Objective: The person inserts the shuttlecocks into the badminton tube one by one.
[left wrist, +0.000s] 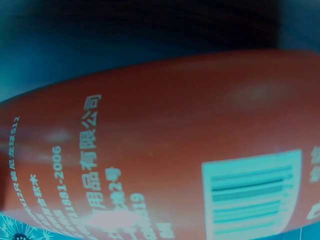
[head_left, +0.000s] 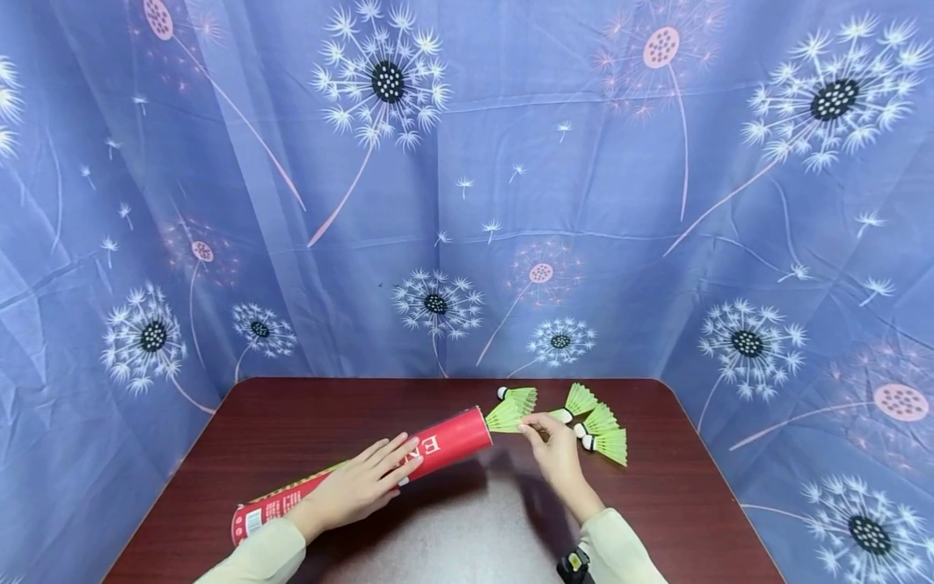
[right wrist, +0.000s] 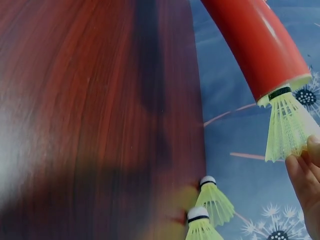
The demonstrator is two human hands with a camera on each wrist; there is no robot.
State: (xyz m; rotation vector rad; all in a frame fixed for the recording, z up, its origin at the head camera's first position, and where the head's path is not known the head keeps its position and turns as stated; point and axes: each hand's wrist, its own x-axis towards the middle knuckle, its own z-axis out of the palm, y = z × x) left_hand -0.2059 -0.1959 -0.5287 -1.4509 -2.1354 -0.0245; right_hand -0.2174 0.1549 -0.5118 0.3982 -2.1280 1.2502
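My left hand lies over the middle of a long red shuttlecock tube, fingers across its top, and holds it slanted with its mouth toward the right. White print and a barcode label fill the left wrist view; the left hand itself is out of that view. My right hand pinches a yellow-green shuttlecock by the rim of its skirt. Its black-banded end is at the tube's mouth, and the tip is hidden inside. The skirt sticks out toward my right fingers.
Behind the tube's mouth lies a loose shuttlecock. Several more, including one shuttlecock, lie right of my right hand on the dark red wooden table. A blue dandelion-print curtain hangs around the table's back and sides.
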